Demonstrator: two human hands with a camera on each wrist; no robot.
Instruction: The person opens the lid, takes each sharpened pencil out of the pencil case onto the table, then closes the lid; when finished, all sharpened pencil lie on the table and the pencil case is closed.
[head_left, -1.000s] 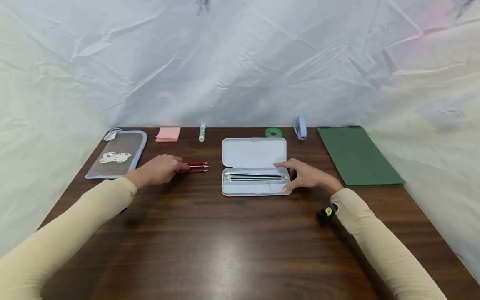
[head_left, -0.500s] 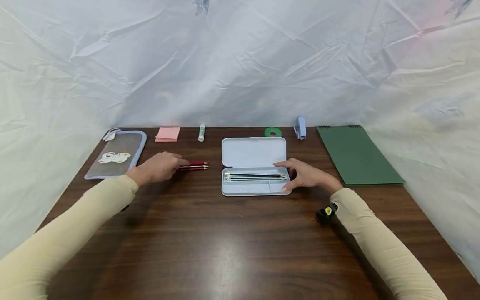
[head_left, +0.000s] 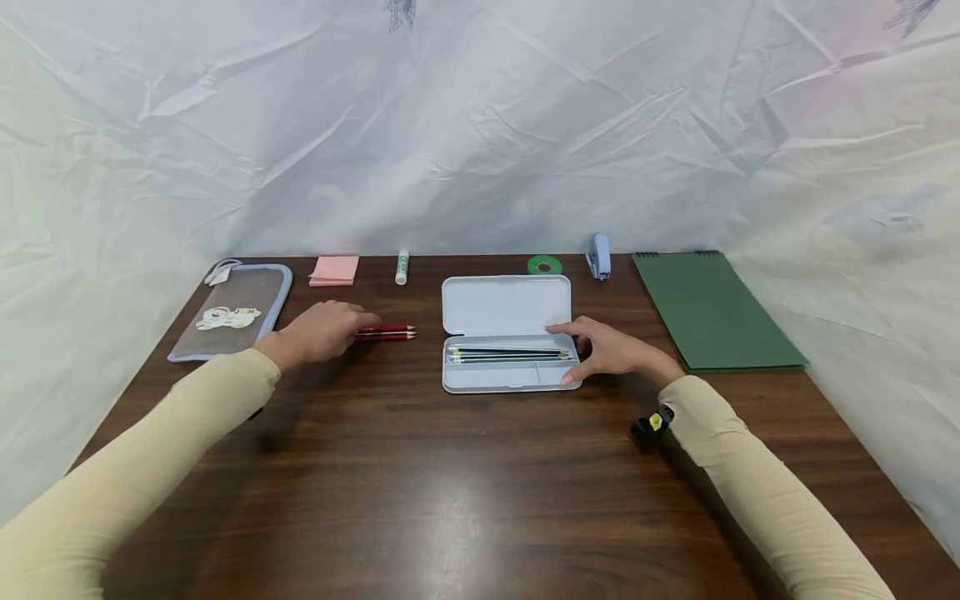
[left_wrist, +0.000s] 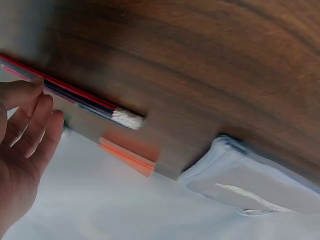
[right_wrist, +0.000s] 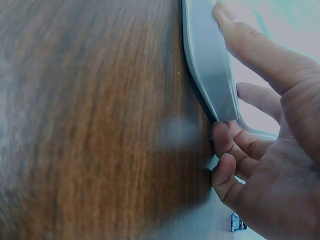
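Note:
My left hand (head_left: 324, 329) pinches several red and dark pencils (head_left: 397, 332) low over the table, left of the pencil case. In the left wrist view, thumb and fingertips meet at the bundled pencils (left_wrist: 85, 97), whose silvery ends lie side by side. The pale blue pencil case (head_left: 487, 379) lies with its lid raised back; a row of pencils (head_left: 510, 354) fills its rear compartment. My right hand (head_left: 611, 346) grips the case's right end, thumb at the front corner and fingers by the lid. From the right wrist, the case wall (right_wrist: 210, 60) shows between thumb and fingers.
A mesh zip pouch (head_left: 247, 292) lies at the left. Along the back edge are pink sticky notes (head_left: 334, 269), a glue stick (head_left: 402, 267), a green tape roll (head_left: 544, 265) and a blue stapler (head_left: 599, 257). A green spiral notebook (head_left: 716, 317) lies at the right.
The pencils under my left hand have drawn closer together, their spread tips now in a tighter bundle. That hand has shifted slightly. My right hand and the case have stayed put.

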